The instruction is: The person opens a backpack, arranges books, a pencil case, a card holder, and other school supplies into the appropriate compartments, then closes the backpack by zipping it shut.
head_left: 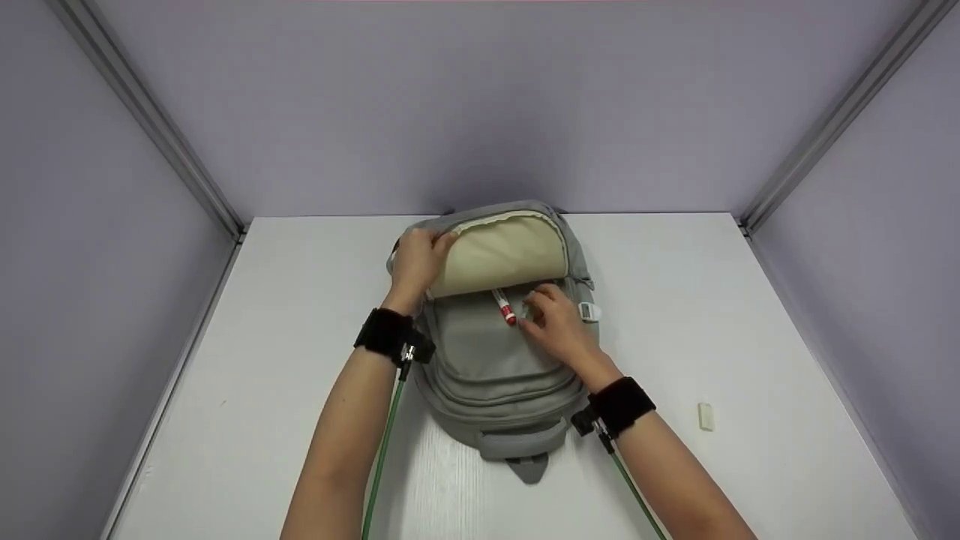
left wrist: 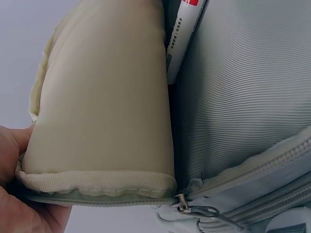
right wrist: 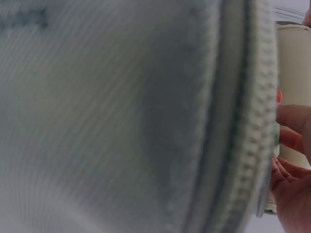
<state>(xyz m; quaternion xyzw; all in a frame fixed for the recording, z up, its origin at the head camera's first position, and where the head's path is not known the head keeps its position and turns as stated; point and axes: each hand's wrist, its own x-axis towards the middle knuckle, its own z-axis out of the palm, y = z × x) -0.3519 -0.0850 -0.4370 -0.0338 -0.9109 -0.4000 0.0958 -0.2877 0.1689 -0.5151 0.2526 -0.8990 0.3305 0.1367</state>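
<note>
A grey backpack [head_left: 495,412] lies on the white table with its front pocket unzipped. The pocket's flap [head_left: 502,251] is folded back, showing a cream lining. My left hand [head_left: 418,262] grips the flap's left edge, thumb on the lining in the left wrist view. A red-and-white marker [left wrist: 181,43] lies in the opening, partly hidden under the fold. Over the pocket's right side, my right hand [head_left: 559,322] pinches a small pale green object [right wrist: 276,140] between thumb and fingers, close to the marker's red end. The fingers and the bag's zipped edge hide most of it; its kind I cannot tell.
A small pale block [head_left: 705,416] lies on the table to the right of the bag. A white tag [head_left: 589,311] sits on the bag's right side. Grey-lilac panels [head_left: 495,105] wall in the table at the back and sides. Green cables run along both forearms.
</note>
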